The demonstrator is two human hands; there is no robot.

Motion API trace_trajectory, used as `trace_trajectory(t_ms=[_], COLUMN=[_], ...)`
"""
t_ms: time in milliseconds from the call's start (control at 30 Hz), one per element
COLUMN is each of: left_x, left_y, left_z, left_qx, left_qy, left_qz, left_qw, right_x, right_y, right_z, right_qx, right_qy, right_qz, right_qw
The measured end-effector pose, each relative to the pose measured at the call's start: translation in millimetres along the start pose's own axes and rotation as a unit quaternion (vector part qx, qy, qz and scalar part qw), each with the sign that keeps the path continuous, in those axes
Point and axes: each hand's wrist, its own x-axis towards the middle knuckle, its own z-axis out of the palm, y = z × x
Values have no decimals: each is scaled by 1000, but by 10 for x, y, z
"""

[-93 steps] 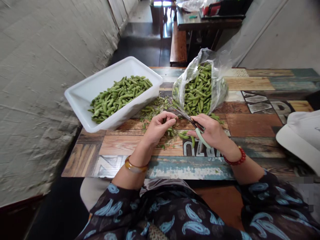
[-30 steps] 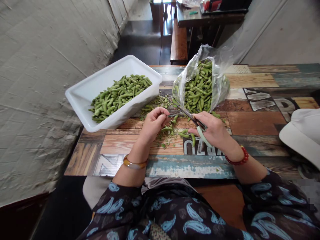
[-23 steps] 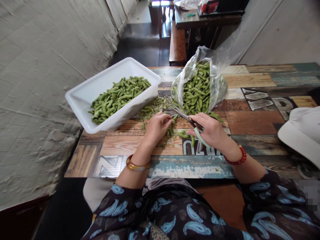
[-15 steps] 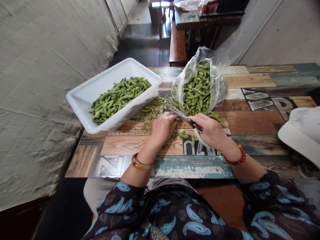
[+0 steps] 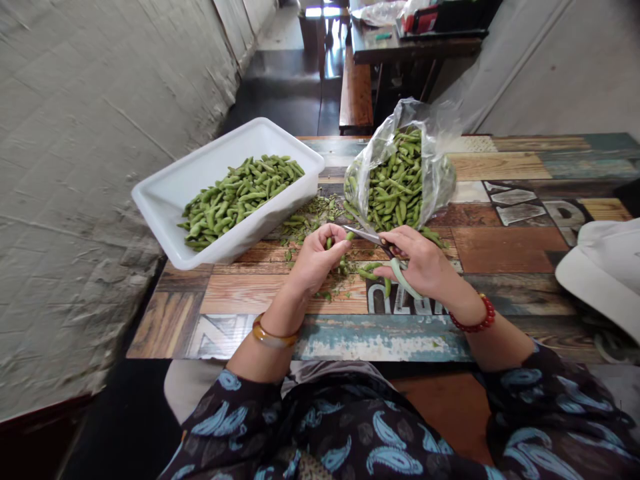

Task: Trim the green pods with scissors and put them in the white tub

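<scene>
My left hand (image 5: 320, 259) pinches a green pod (image 5: 349, 236) between thumb and fingers, its tip pointing at the scissors. My right hand (image 5: 419, 261) is closed on scissors (image 5: 365, 235) with pale green handles, their blades parted beside the pod. Behind my hands stands a clear plastic bag (image 5: 434, 175) of green pods (image 5: 397, 183), its mouth facing me. A white tub (image 5: 167, 230) to the left holds a heap of trimmed-looking pods (image 5: 243, 193). Small green scraps (image 5: 320, 208) lie between tub and bag, and a few loose pods (image 5: 370, 270) lie below the scissors.
The wooden patchwork table (image 5: 260, 290) runs across the view. A white cap (image 5: 607, 267) lies at its right edge. A rough grey wall (image 5: 90, 167) rises on the left. Further back are a bench (image 5: 355, 90) and a second table (image 5: 390, 48) with items on it.
My left hand has turned and lifted slightly from the scraps, and a pod now shows in its fingers. The scissors in my right hand have barely moved.
</scene>
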Motion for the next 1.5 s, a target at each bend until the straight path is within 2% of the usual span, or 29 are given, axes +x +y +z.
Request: trace_trajectory(t_ms=[133,300,500,667,800,900,1033,1133,1267,1500], left_x=[-6,-5,1,-7,-14,2,42,55,51,33], left_y=[5,2,-25,-14,-24,-48,-52,-29,-25,-70], left_z=[12,9,-4,-8,-11,-19,-40,-48,-43,-30], left_qx=[69,145,130,116,124,84,-46,-99,-118,-76], left_qy=[7,-12,-25,-73,-48,-25,-10,-17,-27,-31], left_qz=[35,85,78,85,66,38,-6,-14,-16,-10], left_qw=[997,986,988,987,989,995,999,995,992,997], right_x=[-2,-5,-6,-10,-18,-18,-9,-2,-5,-21], right_y=[-15,-11,-34,-70,-81,-50,24,30,-36,-55], right_z=[24,46,39,29,31,42,47,39,40,61], right_qx=[4,-6,-10,-7,-16,-14,-23,-24,-16,-27], right_qy=[-13,-12,-14,-27,-33,-15,31,27,1,-14], right_qz=[4,-19,-30,-48,-43,-41,-21,-17,-25,-29], right_qw=[1000,1000,999,998,998,999,999,999,1000,999])
